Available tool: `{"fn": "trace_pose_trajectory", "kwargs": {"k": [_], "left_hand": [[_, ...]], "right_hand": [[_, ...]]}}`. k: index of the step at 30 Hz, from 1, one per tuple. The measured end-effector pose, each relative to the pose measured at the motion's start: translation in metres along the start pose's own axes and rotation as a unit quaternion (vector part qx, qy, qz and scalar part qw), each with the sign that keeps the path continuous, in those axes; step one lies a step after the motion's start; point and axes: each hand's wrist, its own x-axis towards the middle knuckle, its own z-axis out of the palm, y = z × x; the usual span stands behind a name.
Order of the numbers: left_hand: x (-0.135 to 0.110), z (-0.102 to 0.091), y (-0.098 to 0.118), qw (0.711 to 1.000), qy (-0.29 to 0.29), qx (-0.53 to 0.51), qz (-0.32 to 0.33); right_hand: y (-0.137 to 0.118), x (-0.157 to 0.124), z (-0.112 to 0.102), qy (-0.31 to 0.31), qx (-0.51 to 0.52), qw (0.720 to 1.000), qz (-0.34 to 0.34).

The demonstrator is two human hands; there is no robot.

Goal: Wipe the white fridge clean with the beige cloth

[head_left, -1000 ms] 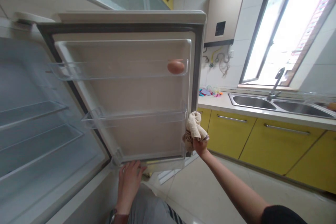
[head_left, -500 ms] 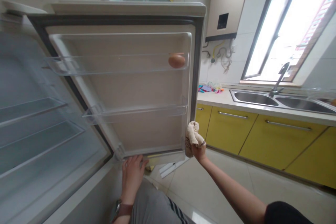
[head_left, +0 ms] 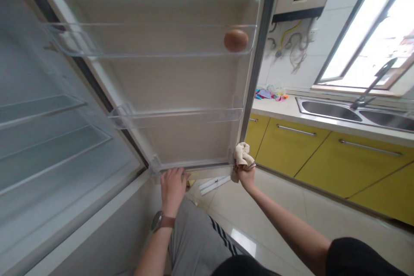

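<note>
The open fridge door [head_left: 181,77] fills the upper middle of the view, with two clear door shelves. One brown egg [head_left: 236,39] lies at the right end of the upper shelf [head_left: 145,43]. My right hand [head_left: 246,175] is closed on a bunched beige cloth [head_left: 243,155] pressed against the door's lower right corner. My left hand [head_left: 173,184], with a wristwatch below it, grips the bottom edge of the door, fingers curled over it.
The fridge interior [head_left: 48,138] with glass shelves lies at the left. Yellow cabinets [head_left: 323,155] under a counter with a steel double sink [head_left: 352,114] and tap run along the right. A window is behind them. Colourful small items [head_left: 270,93] sit on the counter.
The view has dropped and closed in on the door. My right hand has slid the cloth down the door's right edge to the bottom corner. My left hand stays on the bottom edge.
</note>
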Motion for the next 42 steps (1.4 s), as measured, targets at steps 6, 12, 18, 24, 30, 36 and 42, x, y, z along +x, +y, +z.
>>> {"fn": "trace_pose_trajectory", "kwargs": {"k": [6, 12, 18, 24, 30, 36, 42], "left_hand": [[-0.001, 0.0, 0.0, 1.0, 0.005, -0.009, 0.0], [-0.001, 0.001, 0.001, 1.0, 0.001, -0.006, -0.007], [-0.002, -0.005, 0.004, 1.0, -0.008, -0.002, -0.02], [-0.004, -0.007, 0.001, 1.0, -0.015, -0.011, -0.02], [-0.006, -0.011, -0.001, 0.999, -0.028, -0.012, -0.023], [-0.009, -0.016, -0.002, 0.999, -0.035, -0.017, -0.02], [-0.01, -0.021, -0.004, 0.998, -0.055, 0.0, -0.023]], "right_hand": [[-0.007, -0.016, 0.004, 0.046, 0.0, 0.992, 0.116], [-0.026, -0.031, 0.014, 0.098, 0.017, 0.966, 0.238], [-0.026, -0.04, 0.016, 0.144, 0.115, 0.925, 0.332], [-0.03, -0.062, 0.029, 0.059, 0.266, 0.786, 0.554], [-0.044, -0.088, 0.055, -0.093, 0.422, 0.645, 0.631], [-0.052, -0.119, 0.109, -0.227, 0.433, 0.609, 0.625], [-0.062, -0.154, 0.187, -0.239, 0.485, 0.548, 0.638]]}}
